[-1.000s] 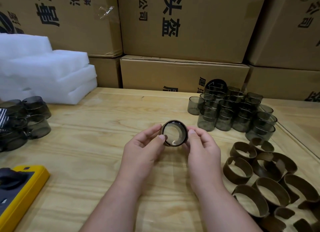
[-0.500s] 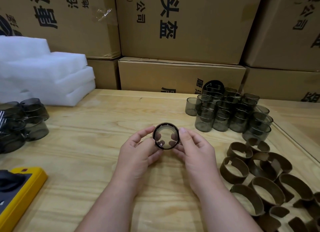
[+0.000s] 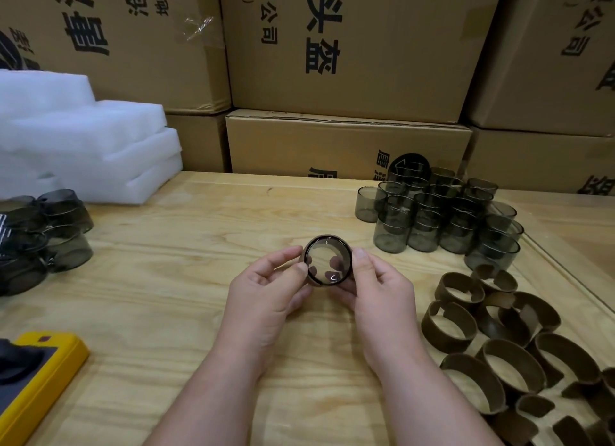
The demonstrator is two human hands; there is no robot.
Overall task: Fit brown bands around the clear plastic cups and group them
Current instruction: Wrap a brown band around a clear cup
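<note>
We see the left hand (image 3: 266, 289) and right hand (image 3: 379, 289) both pinching one cup (image 3: 327, 260) — mid-frame, above the table (image 3: 166, 279).

Cups (image 3: 436, 219) stand behind bands (image 3: 499, 355), right on table (image 3: 166, 279).

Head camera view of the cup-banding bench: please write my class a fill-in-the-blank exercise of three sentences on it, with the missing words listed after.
1. The clear plastic cup is held by ____ hands, the left hand and the right hand.
2. The loose brown bands lie on the ____ side of the wooden table.
3. The white foam sheets are stacked at the far ____ of the table.

Missing words: both; right; left
</note>
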